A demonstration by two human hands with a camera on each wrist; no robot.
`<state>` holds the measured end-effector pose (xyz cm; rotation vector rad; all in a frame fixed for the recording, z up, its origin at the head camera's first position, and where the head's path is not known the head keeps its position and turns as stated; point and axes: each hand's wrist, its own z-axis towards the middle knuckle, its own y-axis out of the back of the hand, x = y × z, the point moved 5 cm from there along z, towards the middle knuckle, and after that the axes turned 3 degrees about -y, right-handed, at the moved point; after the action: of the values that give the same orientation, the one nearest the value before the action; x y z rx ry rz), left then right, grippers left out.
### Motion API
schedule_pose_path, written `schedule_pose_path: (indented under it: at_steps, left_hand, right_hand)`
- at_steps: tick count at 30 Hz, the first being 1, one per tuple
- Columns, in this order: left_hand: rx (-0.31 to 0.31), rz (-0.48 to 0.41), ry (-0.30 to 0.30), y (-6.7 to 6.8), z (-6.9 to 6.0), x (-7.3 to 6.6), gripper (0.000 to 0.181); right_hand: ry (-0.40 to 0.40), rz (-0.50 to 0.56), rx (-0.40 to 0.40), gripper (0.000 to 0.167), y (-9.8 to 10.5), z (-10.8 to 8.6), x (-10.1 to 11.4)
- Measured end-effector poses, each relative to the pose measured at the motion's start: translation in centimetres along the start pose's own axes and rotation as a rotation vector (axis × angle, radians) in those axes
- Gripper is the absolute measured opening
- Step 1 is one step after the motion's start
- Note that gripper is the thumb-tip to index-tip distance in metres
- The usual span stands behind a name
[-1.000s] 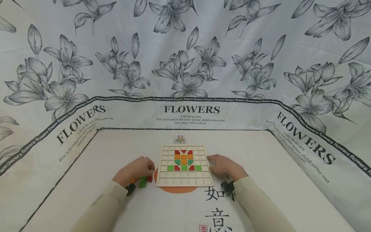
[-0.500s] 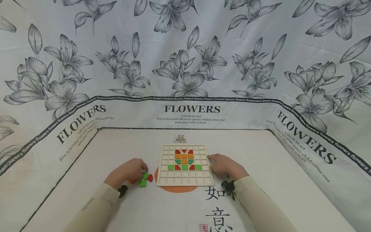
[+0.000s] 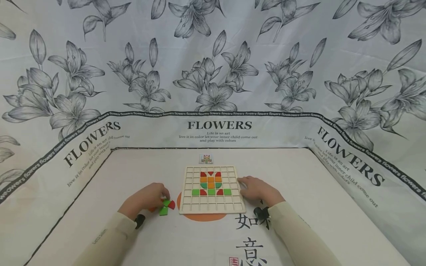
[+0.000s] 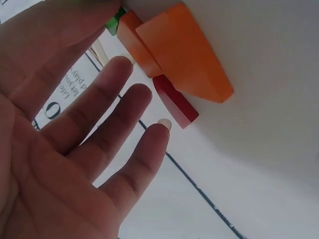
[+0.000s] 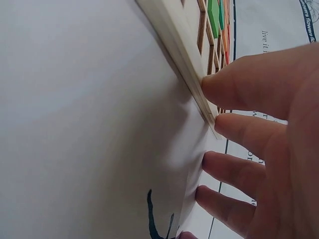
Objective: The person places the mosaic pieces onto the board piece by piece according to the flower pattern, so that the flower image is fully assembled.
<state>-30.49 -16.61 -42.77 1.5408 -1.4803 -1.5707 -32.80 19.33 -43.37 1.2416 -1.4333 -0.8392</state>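
Observation:
My left hand hovers at a small pile of loose puzzle pieces left of the board. A green piece lies right under its fingertips, beside another green piece and a red piece. In the left wrist view, orange pieces stand out past the fingers; the thumb and index tips are mostly hidden at the top. My right hand touches the right edge of the wooden grid board with extended thumb and index finger. Red, orange and green pieces form a flower in the grid.
A small pattern card lies behind the board. Beneath the board, the cloth has a printed orange circle and black characters. A flower-printed curtain surrounds the table on the back and sides.
My left hand has drawn back leftward from near the board's edge to over the loose pieces, uncovering the green and red ones. The right hand has stayed at the board's edge.

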Motion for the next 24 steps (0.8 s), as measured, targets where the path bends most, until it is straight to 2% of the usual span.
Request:
schedule_pose_path:
  at_steps: [11,18,24]
  left_hand:
    - [-0.038,-0.050,-0.017,0.4,0.8,-0.5,0.022]
    - [-0.068,-0.080,-0.017,0.4,1.6,-1.9,0.026]
    - [-0.086,-0.137,-0.070,0.1,2.3,-3.3,0.026]
  right_hand:
    - [0.009,0.000,-0.004,0.058,-0.2,0.2,-0.2]
    - [0.018,-0.007,-0.008,0.058,-0.2,0.3,-0.3]
    - [0.019,-0.003,-0.006,0.058,-0.2,0.2,-0.2]
